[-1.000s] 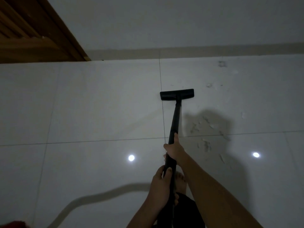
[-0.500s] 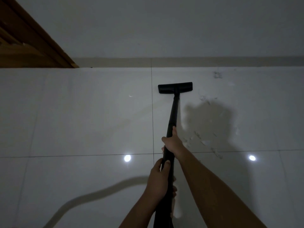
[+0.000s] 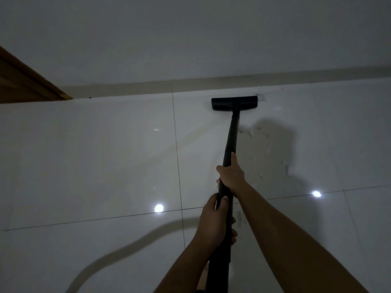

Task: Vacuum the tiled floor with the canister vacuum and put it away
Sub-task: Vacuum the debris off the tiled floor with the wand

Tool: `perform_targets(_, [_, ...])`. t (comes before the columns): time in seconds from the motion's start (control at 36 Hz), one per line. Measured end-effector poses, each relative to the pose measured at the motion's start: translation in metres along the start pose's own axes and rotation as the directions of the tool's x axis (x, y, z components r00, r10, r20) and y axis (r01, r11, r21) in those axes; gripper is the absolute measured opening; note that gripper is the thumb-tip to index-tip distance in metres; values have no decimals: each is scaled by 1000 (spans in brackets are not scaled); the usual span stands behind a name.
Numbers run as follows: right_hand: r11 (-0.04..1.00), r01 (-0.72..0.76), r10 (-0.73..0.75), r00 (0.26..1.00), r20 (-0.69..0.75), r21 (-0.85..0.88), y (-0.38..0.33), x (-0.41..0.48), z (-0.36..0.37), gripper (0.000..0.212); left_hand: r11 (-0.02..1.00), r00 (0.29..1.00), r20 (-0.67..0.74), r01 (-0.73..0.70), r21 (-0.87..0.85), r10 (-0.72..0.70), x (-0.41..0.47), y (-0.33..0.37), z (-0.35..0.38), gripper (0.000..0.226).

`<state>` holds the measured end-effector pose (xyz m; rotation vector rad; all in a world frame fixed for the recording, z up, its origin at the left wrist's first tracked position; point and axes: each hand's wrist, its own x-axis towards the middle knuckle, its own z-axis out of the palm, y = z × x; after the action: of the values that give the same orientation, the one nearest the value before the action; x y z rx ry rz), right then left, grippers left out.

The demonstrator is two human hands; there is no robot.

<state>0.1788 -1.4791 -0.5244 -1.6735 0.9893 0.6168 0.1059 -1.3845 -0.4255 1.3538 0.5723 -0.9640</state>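
Wand (image 3: pixel 231 138): black vacuum tube, clasped by both hands, slanting forward and down to the floor.
Right hand (image 3: pixel 231 175): wrapped tight around the wand, ahead of the left.
Left hand (image 3: pixel 214 224): closed around the wand lower down, thumb on top.
Floor head (image 3: pixel 234 103): flat on the tiled floor (image 3: pixel 105 166), near the skirting (image 3: pixel 148 86).
Debris (image 3: pixel 264 144): pale scraps right of the wand.

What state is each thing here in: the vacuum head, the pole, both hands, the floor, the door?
Vacuum head: flat on the floor, close to the baseboard.
Pole: tilted, held in both hands.
Right hand: closed around the pole, higher up.
Left hand: closed around the pole, lower down.
Floor: glossy, with scraps and smudges right of the pole.
Door: only a corner shows; cannot tell.
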Motion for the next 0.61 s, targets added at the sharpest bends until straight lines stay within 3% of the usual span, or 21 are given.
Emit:
perform_targets(0.42, [1000, 8, -6, 995, -101, 23, -19, 49, -52, 77, 995, 996, 83, 12, 102, -21, 60, 25, 38, 26])
perform_targets(0.61, [997, -8, 17, 993, -120, 79, -29, 68, -61, 77, 992, 995, 96, 4, 126, -17, 78, 39, 47, 17])
